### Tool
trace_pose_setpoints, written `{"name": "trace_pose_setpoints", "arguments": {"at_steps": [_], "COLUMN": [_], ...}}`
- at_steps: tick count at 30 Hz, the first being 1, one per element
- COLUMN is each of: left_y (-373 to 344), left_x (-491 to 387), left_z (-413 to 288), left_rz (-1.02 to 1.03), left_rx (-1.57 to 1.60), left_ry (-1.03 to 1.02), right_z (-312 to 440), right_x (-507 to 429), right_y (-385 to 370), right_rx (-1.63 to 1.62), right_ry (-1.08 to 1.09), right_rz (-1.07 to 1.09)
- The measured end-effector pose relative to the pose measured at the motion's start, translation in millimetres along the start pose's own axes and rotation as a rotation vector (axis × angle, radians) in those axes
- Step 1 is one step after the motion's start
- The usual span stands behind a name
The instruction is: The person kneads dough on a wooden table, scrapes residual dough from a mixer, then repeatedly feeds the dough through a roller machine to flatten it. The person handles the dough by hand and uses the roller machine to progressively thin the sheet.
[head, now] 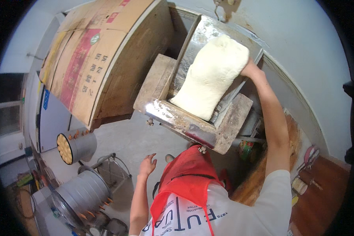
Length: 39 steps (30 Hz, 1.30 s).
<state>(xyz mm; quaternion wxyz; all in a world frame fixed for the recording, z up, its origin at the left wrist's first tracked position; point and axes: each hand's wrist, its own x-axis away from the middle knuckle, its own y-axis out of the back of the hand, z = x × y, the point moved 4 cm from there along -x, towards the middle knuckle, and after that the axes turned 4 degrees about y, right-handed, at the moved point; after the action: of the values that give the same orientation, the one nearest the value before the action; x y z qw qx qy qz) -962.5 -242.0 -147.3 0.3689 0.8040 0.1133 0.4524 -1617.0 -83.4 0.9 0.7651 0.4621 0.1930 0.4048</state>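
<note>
A large slab of pale dough [212, 73] lies in the metal trough of a dough machine [191, 126], stretching from its far end to its near rim. My right hand [248, 68] is at the dough's right edge near the far end, gripping it. Its fingers are hidden behind the dough. White flour or dough residue marks the trough's inner wall and near rim. Lower down, my left hand [147, 165] hangs empty beside the red apron [185, 171], fingers apart, above the floor.
A wooden cabinet topped with printed cardboard [85, 59] stands left of the machine. Further left are a metal pot of round pale pieces [85, 146], a large ribbed metal pot [82, 191] and a metal-framed stand [113, 168]. A wooden board [253, 183] is at the right.
</note>
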Motion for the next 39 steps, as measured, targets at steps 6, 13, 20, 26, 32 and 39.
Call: {"name": "trace_pose_setpoints", "arguments": {"at_steps": [6,13,20,26,32,39], "left_y": [-78,-161,-197,-175,-122,-87], "left_x": [-124,-240,-269,-179,-80,10], "left_z": [-21,-72,-99,-91,-109,-77], "left_rz": [0.304,0.402,0.346,0.262,0.464,0.373], "left_rx": [0.497,1.417,1.812,1.949,2.078,1.935], "left_ry": [0.272,0.51,0.638,0.601,0.388,0.351], "right_z": [41,81,79,93,139,211], "right_x": [22,-24,-30,-22,10,103], "right_y": [67,-59,-71,-86,-142,-148], "right_rx": [0.083,0.533,0.585,0.55,0.678,0.048], "right_ry": [-0.135,0.124,0.136,0.092,0.092,0.154], "right_rz": [-0.637,-0.409,-0.361,-0.406,-0.352,-0.399]}}
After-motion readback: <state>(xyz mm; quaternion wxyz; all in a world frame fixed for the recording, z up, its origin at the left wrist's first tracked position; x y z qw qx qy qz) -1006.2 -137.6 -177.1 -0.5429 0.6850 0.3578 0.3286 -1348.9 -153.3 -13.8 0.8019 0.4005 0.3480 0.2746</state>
